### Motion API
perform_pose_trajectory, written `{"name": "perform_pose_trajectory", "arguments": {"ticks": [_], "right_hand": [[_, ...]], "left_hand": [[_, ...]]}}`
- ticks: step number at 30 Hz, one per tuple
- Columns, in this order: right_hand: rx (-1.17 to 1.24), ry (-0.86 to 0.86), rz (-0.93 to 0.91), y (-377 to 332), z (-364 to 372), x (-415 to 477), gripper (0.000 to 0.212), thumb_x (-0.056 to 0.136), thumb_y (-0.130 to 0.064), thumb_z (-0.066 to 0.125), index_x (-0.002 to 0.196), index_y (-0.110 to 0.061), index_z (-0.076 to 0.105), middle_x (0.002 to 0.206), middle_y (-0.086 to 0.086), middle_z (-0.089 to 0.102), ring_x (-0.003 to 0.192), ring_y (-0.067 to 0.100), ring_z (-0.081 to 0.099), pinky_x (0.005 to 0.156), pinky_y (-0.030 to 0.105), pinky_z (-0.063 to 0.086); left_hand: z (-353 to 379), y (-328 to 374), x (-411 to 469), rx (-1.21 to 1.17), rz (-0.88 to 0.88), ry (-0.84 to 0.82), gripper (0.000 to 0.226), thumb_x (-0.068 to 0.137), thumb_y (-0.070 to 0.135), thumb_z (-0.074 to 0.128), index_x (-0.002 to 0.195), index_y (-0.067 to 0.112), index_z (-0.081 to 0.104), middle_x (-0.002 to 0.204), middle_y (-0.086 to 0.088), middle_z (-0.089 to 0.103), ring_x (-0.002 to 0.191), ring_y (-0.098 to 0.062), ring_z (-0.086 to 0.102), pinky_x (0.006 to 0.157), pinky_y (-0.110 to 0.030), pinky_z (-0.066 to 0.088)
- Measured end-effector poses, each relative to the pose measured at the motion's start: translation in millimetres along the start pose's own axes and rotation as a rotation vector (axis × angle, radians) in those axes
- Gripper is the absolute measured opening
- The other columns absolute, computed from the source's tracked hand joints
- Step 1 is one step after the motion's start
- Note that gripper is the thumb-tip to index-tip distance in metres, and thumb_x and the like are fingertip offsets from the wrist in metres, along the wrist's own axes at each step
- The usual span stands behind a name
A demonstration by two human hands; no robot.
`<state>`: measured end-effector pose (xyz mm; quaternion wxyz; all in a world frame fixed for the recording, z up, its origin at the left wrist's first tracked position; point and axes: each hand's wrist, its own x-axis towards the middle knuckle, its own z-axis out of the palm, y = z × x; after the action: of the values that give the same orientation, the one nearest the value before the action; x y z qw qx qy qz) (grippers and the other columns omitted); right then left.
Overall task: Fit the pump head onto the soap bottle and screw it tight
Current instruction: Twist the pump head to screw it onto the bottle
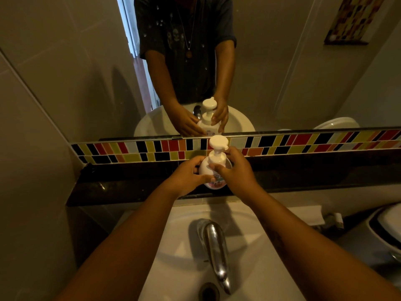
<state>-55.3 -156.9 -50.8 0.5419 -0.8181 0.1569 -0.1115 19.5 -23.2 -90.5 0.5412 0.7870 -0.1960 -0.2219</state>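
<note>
A white soap bottle (pixel 205 170) with a coloured label stands upright on the dark stone ledge (pixel 130 185) behind the sink. Its white pump head (pixel 218 144) sits on the bottle's neck, nozzle turned to the right. My left hand (pixel 187 175) wraps the bottle's body from the left. My right hand (pixel 234 170) grips the pump's round collar from the right, thumb in front and fingers behind. The lower part of the bottle is hidden by both hands.
A white sink (pixel 186 235) with a chrome tap (pixel 216 250) lies directly below the ledge. A mosaic tile strip (pixel 303 142) and a mirror (pixel 86 72) rise behind the bottle. A white bowl-shaped fixture (pixel 388 224) sits at the right edge.
</note>
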Motion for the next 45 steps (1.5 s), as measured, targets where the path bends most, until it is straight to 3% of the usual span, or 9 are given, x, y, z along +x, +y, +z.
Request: {"name": "perform_pose_trajectory", "arguments": {"ticks": [15,26,32,39,42,45], "right_hand": [[0.083,-0.089,-0.029,-9,-12,11,0.056,0.083,-0.021,0.068,0.132,-0.029,0.045,0.134,0.004,0.056,0.123,0.025,0.052,0.098,0.049,0.046],[-0.018,-0.051,-0.046,5,-7,11,0.058,0.076,-0.021,0.074,0.128,-0.022,0.048,0.13,0.008,0.058,0.12,0.027,0.055,0.092,0.044,0.05],[-0.04,-0.007,-0.052,12,-1,1,0.054,0.08,-0.026,0.071,0.128,-0.019,0.048,0.133,0.009,0.057,0.122,0.027,0.053,0.099,0.048,0.048],[-0.218,0.153,-0.189,37,2,-26,0.052,0.082,-0.035,0.067,0.13,-0.023,0.051,0.134,0.005,0.056,0.125,0.019,0.047,0.097,0.031,0.04],[-0.228,0.194,-0.219,30,-2,-19,0.053,0.08,-0.039,0.067,0.127,-0.02,0.051,0.13,0.007,0.055,0.122,0.021,0.048,0.098,0.039,0.047],[-0.222,0.067,-0.155,15,-3,0,0.06,0.08,-0.036,0.068,0.133,-0.019,0.045,0.141,0.008,0.047,0.133,0.025,0.038,0.108,0.046,0.038]], "left_hand": [[1,0,2,-0.004,-0.026,-0.002,0.059,0.081,0.014,0.079,0.133,0.023,0.054,0.132,-0.002,0.063,0.119,-0.02,0.062,0.097,-0.044,0.054],[1,2,1,0.005,-0.013,-0.002,0.058,0.081,0.017,0.079,0.134,0.021,0.054,0.13,-0.001,0.064,0.117,-0.019,0.063,0.096,-0.044,0.055],[1,0,2,0.014,-0.017,0.0,0.059,0.081,0.016,0.079,0.134,0.024,0.054,0.131,0.001,0.063,0.119,-0.019,0.062,0.097,-0.042,0.055],[2,-1,2,0.029,-0.01,0.009,0.065,0.079,0.022,0.081,0.137,0.024,0.051,0.137,0.001,0.06,0.123,-0.02,0.059,0.101,-0.046,0.051],[1,-1,3,0.031,-0.011,0.005,0.06,0.082,0.019,0.078,0.135,0.025,0.052,0.136,0.001,0.06,0.122,-0.02,0.059,0.1,-0.044,0.052],[1,1,2,0.019,-0.02,0.0,0.056,0.084,0.018,0.076,0.134,0.026,0.052,0.134,0.0,0.061,0.121,-0.021,0.06,0.098,-0.041,0.053]]}}
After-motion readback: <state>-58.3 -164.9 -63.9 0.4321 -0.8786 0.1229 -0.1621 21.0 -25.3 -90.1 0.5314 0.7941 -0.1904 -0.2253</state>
